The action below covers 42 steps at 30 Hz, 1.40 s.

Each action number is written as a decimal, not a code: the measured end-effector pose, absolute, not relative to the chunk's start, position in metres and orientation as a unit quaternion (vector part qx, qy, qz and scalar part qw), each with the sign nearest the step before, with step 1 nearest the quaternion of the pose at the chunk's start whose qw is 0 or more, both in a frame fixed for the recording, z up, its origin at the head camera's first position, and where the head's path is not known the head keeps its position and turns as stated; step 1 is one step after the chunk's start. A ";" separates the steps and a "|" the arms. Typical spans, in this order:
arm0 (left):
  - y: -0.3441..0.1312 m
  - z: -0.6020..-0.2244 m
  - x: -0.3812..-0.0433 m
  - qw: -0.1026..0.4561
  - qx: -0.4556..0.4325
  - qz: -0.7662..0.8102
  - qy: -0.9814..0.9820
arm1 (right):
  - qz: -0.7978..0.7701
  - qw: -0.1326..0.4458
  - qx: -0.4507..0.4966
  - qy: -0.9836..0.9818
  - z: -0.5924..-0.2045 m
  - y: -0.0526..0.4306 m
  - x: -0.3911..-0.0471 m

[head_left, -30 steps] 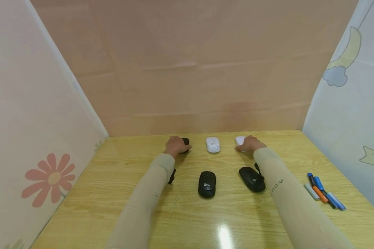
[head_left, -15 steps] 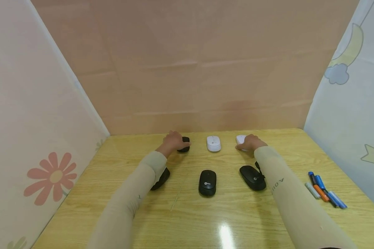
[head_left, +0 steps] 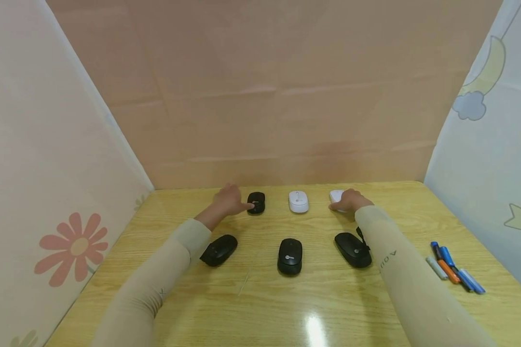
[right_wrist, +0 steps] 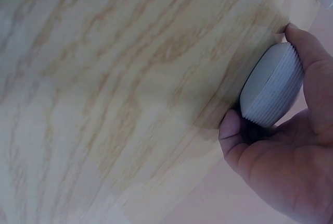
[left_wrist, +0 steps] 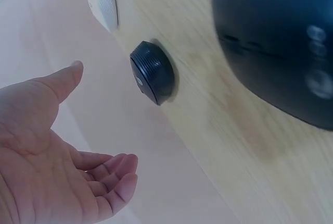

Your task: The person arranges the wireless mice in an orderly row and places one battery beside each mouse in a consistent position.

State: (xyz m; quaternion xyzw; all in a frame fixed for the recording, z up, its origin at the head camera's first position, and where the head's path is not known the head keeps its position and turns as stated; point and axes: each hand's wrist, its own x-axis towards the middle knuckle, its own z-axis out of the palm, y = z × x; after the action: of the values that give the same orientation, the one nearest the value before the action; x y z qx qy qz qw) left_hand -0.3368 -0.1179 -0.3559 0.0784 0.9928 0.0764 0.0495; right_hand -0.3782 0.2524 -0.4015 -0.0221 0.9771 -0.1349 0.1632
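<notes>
Drawing leftward since the earlier frame, a person's left hand [head_left: 228,199] is hanging released, thumb and fingers apart, just beside the far-left black mouse [head_left: 258,198], which is sitting on the bench [head_left: 252,313]. At far right, the right hand [head_left: 350,199] is grasping a white mouse [head_left: 335,195]. Another white mouse [head_left: 298,202] is lying between; three black mice [head_left: 290,257] are resting nearer.

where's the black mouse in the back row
In the head view, the black mouse is at the row's left end, between the left hand and the middle white mouse.
</notes>
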 end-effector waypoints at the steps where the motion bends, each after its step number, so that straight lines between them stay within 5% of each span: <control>1: -0.121 -0.357 -0.335 0.047 0.079 0.076 0.993 | -0.135 0.162 -0.022 0.977 -0.402 0.252 -0.378; 25: -0.181 -0.385 -0.282 0.016 0.156 0.166 0.974 | -0.148 0.167 -0.011 0.975 -0.404 0.257 -0.379; 42: -0.200 -0.412 -0.251 0.021 0.218 0.085 0.972 | -0.153 0.170 -0.008 0.973 -0.403 0.258 -0.379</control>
State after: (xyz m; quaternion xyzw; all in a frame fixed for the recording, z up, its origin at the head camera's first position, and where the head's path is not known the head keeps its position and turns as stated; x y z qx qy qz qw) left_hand -0.2507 -0.2001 -0.4119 0.2175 0.9722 0.0845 0.0211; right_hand -0.3789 0.2584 -0.4034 -0.0079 0.9735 -0.1525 0.1702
